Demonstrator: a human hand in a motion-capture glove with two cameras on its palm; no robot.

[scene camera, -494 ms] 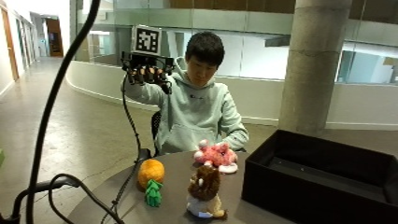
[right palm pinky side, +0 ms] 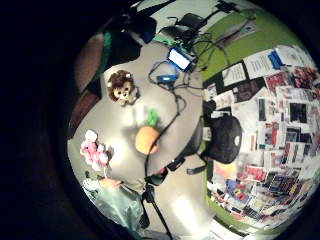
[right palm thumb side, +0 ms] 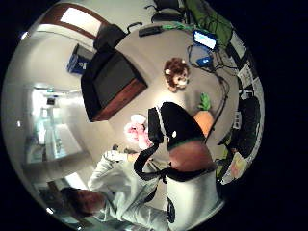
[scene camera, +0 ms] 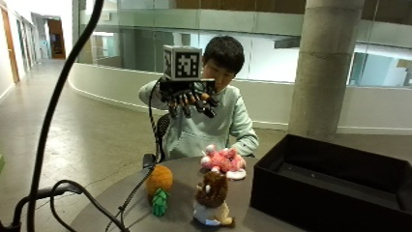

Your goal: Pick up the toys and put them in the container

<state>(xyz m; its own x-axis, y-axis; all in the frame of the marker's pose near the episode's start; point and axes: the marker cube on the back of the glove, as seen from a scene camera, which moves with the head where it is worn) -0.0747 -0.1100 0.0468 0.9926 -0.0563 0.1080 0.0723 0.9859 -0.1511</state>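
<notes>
Three toys grouped beside container (scene camera: 334,191), right hand (scene camera: 190,99) raised, grip released

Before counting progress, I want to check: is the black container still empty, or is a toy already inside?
What shows of the black container is empty. The pink toy, lion and carrot all lie on the table.

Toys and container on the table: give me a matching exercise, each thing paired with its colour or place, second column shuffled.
Column 1:
1. carrot toy
2. lion toy
3. pink plush
4. container

Column 2:
A. black, open, empty
B. nearest the person's chest
C. orange with green leaves
D. brown mane, beside the container

Pairs: 1-C, 2-D, 3-B, 4-A
</notes>
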